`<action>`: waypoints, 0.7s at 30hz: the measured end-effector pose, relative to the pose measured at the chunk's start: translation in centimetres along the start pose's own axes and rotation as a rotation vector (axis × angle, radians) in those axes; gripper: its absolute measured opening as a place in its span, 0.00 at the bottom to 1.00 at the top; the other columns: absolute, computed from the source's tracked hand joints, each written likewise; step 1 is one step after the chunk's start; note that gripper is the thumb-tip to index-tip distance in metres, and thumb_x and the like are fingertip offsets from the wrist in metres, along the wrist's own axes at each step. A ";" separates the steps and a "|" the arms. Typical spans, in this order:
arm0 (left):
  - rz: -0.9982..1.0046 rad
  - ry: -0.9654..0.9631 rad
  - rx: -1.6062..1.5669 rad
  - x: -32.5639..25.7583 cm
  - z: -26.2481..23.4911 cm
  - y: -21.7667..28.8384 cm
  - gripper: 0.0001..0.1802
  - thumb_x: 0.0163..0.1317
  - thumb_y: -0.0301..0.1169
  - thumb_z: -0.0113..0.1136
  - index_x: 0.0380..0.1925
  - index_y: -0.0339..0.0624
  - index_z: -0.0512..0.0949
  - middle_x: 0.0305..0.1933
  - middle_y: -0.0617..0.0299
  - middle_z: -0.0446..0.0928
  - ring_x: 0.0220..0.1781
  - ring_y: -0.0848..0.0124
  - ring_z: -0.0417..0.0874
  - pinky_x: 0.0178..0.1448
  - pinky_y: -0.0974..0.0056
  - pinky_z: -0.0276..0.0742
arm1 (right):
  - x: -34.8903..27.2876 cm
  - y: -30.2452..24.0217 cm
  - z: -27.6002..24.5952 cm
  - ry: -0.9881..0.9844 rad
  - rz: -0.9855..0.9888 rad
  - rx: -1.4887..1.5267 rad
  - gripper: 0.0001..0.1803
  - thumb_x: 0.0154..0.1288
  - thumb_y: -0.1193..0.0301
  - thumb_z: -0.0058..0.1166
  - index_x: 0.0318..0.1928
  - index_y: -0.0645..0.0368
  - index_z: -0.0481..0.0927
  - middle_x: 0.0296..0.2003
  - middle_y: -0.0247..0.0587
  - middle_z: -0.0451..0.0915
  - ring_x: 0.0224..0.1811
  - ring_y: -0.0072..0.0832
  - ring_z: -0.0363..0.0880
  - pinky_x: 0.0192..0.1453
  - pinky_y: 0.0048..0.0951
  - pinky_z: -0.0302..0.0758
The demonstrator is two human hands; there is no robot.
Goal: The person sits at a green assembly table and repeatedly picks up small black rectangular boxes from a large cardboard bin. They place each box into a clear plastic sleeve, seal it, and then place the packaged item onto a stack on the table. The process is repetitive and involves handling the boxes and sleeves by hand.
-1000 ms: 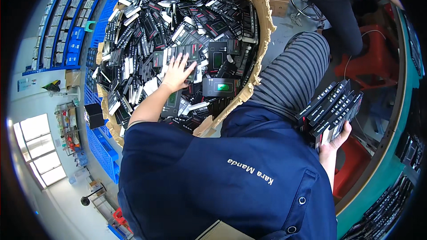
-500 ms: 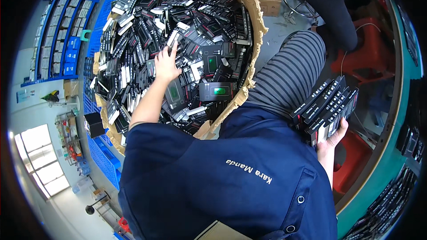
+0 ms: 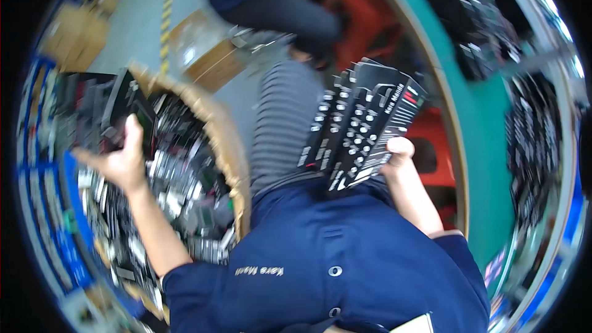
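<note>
Lifted from the cardboard bin [image 3: 231, 148], the left hand [image 3: 120, 160] now pinches a black remote [image 3: 123, 102] above the heap, while the right hand [image 3: 398, 154] grips a fanned stack of remotes [image 3: 361, 126], apparently next to receive it.

To my left stands a big cardboard box [image 3: 225, 142] full of loose remote controls [image 3: 179, 179]. My left hand [image 3: 120, 157] is over them, fingers [image 3: 131, 128] around one remote [image 3: 123, 102]. On my right, my right hand [image 3: 398, 154] holds a fanned stack of remotes [image 3: 361, 123] above my knee [image 3: 287, 111]. Further right runs the tabletop [image 3: 487, 148], with another person [image 3: 277, 0] ahead.
</note>
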State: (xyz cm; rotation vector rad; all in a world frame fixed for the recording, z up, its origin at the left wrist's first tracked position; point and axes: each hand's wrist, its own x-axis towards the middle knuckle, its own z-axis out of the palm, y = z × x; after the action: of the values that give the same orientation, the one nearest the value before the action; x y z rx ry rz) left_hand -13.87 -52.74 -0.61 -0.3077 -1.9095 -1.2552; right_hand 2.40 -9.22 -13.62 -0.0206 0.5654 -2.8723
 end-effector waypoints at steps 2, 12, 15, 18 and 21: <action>-0.002 -0.231 -0.170 1.8 4.5 3.9 0.30 0.53 0.18 0.69 0.57 0.30 0.69 0.52 0.52 0.77 0.48 0.68 0.80 0.55 0.61 0.80 | 0.1 -0.3 2.9 -0.040 -0.138 -0.008 0.45 0.47 0.68 0.65 0.69 0.62 0.66 0.63 0.53 0.73 0.62 0.45 0.76 0.68 0.54 0.73; -0.669 -1.354 -1.055 -7.1 26.0 18.1 0.57 0.49 0.25 0.68 0.77 0.43 0.44 0.65 0.54 0.68 0.61 0.64 0.75 0.65 0.58 0.73 | -13.6 -6.2 7.9 0.352 -1.052 -0.117 0.44 0.47 0.58 0.62 0.67 0.58 0.69 0.62 0.51 0.74 0.64 0.48 0.74 0.70 0.54 0.69; -0.828 -1.501 -1.097 -9.4 28.6 19.3 0.44 0.55 0.30 0.60 0.72 0.41 0.54 0.57 0.51 0.75 0.53 0.63 0.82 0.58 0.59 0.81 | -20.5 -6.1 9.6 0.607 -1.405 -0.067 0.34 0.55 0.60 0.55 0.62 0.62 0.73 0.54 0.50 0.81 0.54 0.46 0.81 0.65 0.49 0.75; -0.943 -1.698 -1.127 -10.1 30.3 21.0 0.55 0.53 0.27 0.63 0.77 0.47 0.42 0.65 0.47 0.68 0.60 0.59 0.77 0.64 0.56 0.77 | -25.3 -7.1 12.0 0.933 -1.638 -0.141 0.21 0.62 0.68 0.49 0.54 0.62 0.76 0.47 0.46 0.84 0.46 0.39 0.85 0.55 0.42 0.82; -0.841 -1.741 -1.073 -10.7 30.6 22.9 0.58 0.54 0.24 0.63 0.78 0.49 0.36 0.67 0.45 0.66 0.63 0.57 0.76 0.66 0.55 0.75 | -28.5 -10.1 13.7 1.159 -1.612 -0.253 0.21 0.66 0.67 0.52 0.56 0.61 0.73 0.48 0.44 0.83 0.48 0.37 0.85 0.55 0.41 0.83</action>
State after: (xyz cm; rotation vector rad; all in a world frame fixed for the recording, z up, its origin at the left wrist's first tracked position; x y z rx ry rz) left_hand -8.66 -13.40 1.14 -1.7212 -2.3981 -3.2103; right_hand 28.95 0.84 3.64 2.1616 1.6684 -3.8097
